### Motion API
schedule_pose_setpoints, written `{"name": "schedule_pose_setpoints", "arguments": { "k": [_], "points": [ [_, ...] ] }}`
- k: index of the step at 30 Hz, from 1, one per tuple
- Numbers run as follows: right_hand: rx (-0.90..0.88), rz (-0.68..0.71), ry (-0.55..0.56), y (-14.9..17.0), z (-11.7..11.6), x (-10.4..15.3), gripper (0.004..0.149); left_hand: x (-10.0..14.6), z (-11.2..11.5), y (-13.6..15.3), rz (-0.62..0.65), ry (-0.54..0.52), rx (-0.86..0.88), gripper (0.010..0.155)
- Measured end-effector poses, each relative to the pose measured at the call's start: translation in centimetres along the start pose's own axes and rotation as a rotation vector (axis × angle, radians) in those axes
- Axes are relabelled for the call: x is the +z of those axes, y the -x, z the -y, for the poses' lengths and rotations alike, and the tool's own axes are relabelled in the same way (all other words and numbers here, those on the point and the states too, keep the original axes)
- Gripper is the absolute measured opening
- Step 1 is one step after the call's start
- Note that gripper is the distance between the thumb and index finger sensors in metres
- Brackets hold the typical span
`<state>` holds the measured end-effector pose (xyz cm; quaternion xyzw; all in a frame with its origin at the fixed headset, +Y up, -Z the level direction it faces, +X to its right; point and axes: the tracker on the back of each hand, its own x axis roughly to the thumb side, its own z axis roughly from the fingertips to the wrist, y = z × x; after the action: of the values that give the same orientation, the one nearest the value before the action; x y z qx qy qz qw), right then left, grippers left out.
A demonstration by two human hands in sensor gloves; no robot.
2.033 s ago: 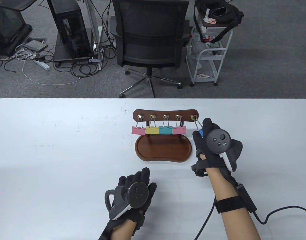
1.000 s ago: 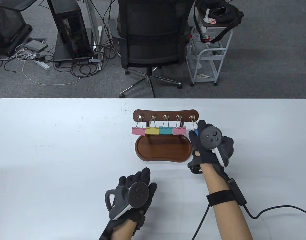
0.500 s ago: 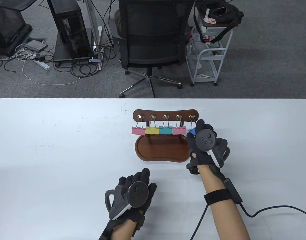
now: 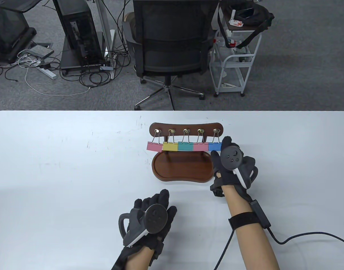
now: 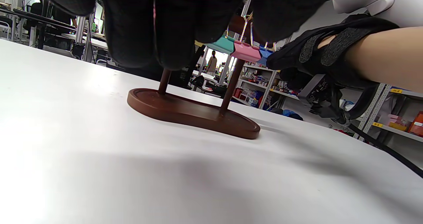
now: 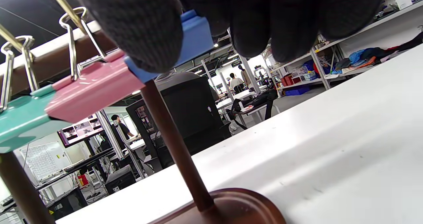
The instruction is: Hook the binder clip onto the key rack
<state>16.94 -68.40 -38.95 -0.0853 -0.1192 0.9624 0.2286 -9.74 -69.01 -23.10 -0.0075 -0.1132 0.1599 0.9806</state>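
Blue binder clip (image 4: 214,146) hangs from the key rack (image 4: 186,127), right hand (image 4: 233,164) pinching it, left hand (image 4: 149,218) resting loose.

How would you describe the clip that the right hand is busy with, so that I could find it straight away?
Start at the brown wooden key rack standing in the middle of the white table, with its row of five brass hooks. The blue binder clip hangs on the rightmost hook, right beside the right hand. It is the only blue one; its neighbours are pink, teal and yellow.
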Motion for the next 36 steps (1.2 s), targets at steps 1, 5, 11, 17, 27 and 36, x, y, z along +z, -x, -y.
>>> {"name": "schedule_pose_setpoints", "arguments": {
  "k": [1,5,11,17,27,36],
  "points": [
    [0.0,-0.001,-0.001,0.0,0.0,0.0,0.08,0.0,0.0,0.0,0.0,0.001,0.0,0.069],
    [-0.011,-0.005,-0.007,-0.1,0.0,0.0,0.08,0.0,0.0,0.0,-0.001,0.0,0.005,0.069],
    [-0.001,-0.003,-0.019,0.1,0.2,0.0,0.081,0.0,0.0,0.0,0.001,0.003,0.008,0.069],
    [-0.004,0.016,-0.023,0.6,0.7,0.5,0.08,0.0,0.0,-0.1,0.005,-0.004,0.009,0.069],
    [-0.033,0.077,-0.034,0.9,2.9,1.5,0.079,0.1,-0.1,0.3,-0.002,-0.014,0.004,0.069],
    [-0.045,0.186,-0.066,0.9,6.1,4.2,0.079,0.1,-0.2,0.3,0.004,-0.029,-0.002,0.069]
  ]
}}
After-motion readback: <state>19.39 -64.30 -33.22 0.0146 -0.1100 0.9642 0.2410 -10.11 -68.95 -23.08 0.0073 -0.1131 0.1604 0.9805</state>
